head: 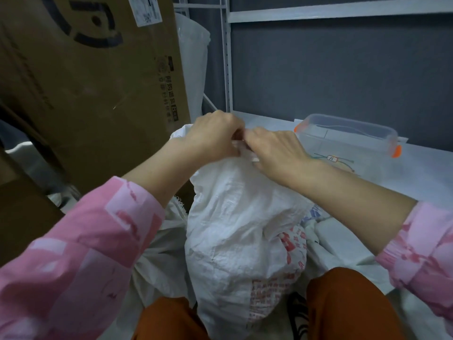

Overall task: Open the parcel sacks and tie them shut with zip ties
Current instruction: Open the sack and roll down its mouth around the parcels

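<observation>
White woven parcel sack [235, 217], red print on lower right side, upright in the middle of the view between two knees in rust-orange trousers [353, 307]; neck gathered at the top.

Far left of the sack: large brown cardboard box [93, 77], tilted, black printing and a white label on its face. Behind the box's right edge, up and left of the sack: a pale plastic-wrapped bundle [193, 65], contents not readable.

Left of the sack, crossing toward its neck: pink patterned sleeve [81, 249], bare forearm, then left hand [215, 133], fingers curled and clenched around the bunched sack neck.

At the sack's top, between both hands: thin pale strip, apparently a zip tie [247, 153], mostly hidden by fingers; cannot tell whether looped or fastened.

Just right of the sack's neck, touching the left hand: right hand [274, 150], back facing up, fingers curled down, pinching the strip and the gathered fabric.

Behind the sack, up and right: white metal shelf [269, 119] with upright post, grey wall panel beyond. On the shelf surface, right of the sack's neck: clear plastic tub [348, 133] with orange clips. In front of the tub, near the right wrist: small white tag marked "15" [331, 158] on thin cords.

Lower left and right of the sack: more white sacking [157, 266], crumpled, pressed against it.
</observation>
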The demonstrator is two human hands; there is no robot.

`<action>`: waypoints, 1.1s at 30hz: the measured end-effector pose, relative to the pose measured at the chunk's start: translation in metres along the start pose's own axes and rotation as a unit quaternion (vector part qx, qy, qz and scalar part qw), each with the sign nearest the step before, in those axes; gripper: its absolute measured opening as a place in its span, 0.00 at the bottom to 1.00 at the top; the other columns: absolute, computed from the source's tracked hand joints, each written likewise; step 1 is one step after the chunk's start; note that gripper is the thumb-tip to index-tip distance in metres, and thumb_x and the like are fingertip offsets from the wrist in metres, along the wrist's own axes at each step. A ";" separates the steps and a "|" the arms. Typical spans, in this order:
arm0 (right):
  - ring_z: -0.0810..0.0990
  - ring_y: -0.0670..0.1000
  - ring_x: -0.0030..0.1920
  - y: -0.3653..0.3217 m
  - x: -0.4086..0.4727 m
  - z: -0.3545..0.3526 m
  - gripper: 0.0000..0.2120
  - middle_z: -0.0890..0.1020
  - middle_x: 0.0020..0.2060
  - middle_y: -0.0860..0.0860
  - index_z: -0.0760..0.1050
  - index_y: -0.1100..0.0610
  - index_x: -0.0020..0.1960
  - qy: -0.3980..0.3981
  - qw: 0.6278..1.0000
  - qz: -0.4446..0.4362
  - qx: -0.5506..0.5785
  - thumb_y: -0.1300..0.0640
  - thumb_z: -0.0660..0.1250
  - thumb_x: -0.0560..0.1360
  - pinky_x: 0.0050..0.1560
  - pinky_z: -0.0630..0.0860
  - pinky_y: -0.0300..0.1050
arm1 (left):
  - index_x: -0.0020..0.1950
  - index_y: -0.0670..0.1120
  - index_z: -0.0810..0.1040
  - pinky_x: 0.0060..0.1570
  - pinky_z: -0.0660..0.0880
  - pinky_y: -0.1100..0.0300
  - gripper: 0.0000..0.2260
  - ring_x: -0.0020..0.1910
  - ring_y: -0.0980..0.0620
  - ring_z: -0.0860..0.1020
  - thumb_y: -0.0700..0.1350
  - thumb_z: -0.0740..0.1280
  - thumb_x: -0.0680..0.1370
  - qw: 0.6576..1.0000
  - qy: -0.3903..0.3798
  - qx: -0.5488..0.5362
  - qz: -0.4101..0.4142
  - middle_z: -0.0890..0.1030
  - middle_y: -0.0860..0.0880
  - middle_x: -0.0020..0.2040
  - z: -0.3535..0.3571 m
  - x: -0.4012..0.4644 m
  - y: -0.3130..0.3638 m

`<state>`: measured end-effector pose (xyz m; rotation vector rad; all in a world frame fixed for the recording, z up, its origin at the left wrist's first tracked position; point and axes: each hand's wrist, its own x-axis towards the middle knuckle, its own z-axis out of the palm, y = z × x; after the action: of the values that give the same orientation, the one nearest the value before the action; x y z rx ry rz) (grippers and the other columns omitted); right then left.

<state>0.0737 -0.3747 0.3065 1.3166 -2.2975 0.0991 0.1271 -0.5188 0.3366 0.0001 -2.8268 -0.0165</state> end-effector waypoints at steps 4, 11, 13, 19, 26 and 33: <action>0.74 0.48 0.47 0.014 0.010 -0.025 0.24 0.74 0.46 0.45 0.72 0.50 0.52 -0.138 0.948 0.130 0.254 0.43 0.76 0.62 0.44 0.70 0.46 | 0.38 0.48 0.66 0.32 0.67 0.53 0.10 0.34 0.43 0.73 0.37 0.65 0.69 0.992 0.105 0.055 0.051 0.73 0.49 0.38 0.021 -0.010 -0.009; 0.77 0.55 0.46 0.003 0.009 0.000 0.05 0.78 0.41 0.49 0.73 0.52 0.41 -0.120 0.980 0.100 0.121 0.56 0.69 0.68 0.37 0.64 0.43 | 0.35 0.46 0.65 0.24 0.61 0.58 0.16 0.26 0.47 0.66 0.29 0.67 0.62 0.980 0.171 0.006 0.103 0.72 0.45 0.34 0.036 -0.022 -0.017; 0.77 0.58 0.46 -0.001 0.006 0.004 0.04 0.77 0.40 0.52 0.70 0.53 0.43 -0.101 0.992 0.064 0.038 0.59 0.65 0.70 0.37 0.62 0.45 | 0.38 0.46 0.66 0.27 0.66 0.54 0.15 0.32 0.46 0.71 0.31 0.69 0.66 0.988 0.139 -0.023 0.065 0.73 0.46 0.39 0.036 -0.024 -0.016; 0.72 0.54 0.24 -0.014 -0.011 0.026 0.08 0.73 0.23 0.53 0.74 0.58 0.31 0.053 0.972 -0.111 -0.199 0.71 0.65 0.58 0.24 0.60 0.40 | 0.63 0.51 0.73 0.43 0.71 0.67 0.26 0.49 0.57 0.76 0.49 0.77 0.67 0.968 -0.186 -0.151 -0.074 0.77 0.58 0.55 -0.007 -0.016 -0.016; 0.72 0.54 0.22 -0.033 -0.014 0.018 0.09 0.73 0.23 0.54 0.72 0.59 0.28 0.082 0.980 -0.109 -0.144 0.71 0.59 0.57 0.25 0.56 0.38 | 0.46 0.49 0.80 0.46 0.78 0.56 0.11 0.45 0.50 0.79 0.48 0.77 0.67 0.965 -0.246 -0.061 -0.066 0.81 0.52 0.42 0.006 -0.012 -0.013; 0.75 0.49 0.45 -0.015 0.005 -0.003 0.19 0.76 0.42 0.45 0.76 0.52 0.45 -0.117 0.951 0.123 0.259 0.41 0.72 0.61 0.43 0.71 0.45 | 0.39 0.48 0.72 0.35 0.65 0.57 0.06 0.37 0.50 0.70 0.43 0.69 0.69 0.994 -0.085 0.067 -0.001 0.68 0.55 0.31 0.024 -0.033 -0.021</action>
<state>0.0856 -0.3854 0.3088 1.3221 -2.7511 0.7068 0.1512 -0.5393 0.3034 0.0330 -2.9919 0.1806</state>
